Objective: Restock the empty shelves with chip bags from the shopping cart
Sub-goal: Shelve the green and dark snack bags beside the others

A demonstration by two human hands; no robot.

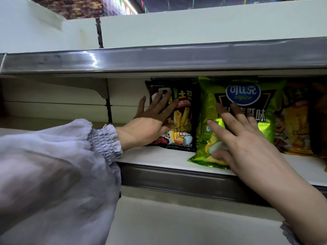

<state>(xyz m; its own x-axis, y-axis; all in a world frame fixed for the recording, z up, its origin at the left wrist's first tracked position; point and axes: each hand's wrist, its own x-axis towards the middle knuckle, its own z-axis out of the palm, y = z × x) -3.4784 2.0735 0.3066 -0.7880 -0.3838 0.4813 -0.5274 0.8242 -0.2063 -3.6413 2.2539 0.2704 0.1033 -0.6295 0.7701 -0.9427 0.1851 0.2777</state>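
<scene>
Hands flat on two bags, fingers spread, gripping nothing: your left hand (pixel 152 124) presses the dark fries bag (pixel 184 117) upright near the back of the shelf (pixel 159 157), your right hand (pixel 247 138) steadies the green Copico bag (pixel 235 110) just beside it, its bottom edge jutting forward. Looks like the straightening step. Next, nudge the green one back level with its neighbour; the yellow bag (pixel 295 124) stands on its right.

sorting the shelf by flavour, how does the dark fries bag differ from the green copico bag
The dark fries bag is black-brown with fries pictured; the green copico bag is bright green with a blue oval logo. The dark one stands further back and left; the green one's bottom edge reaches nearer the shelf front. Both stand upright, each with a flat hand pressed on it.
</scene>
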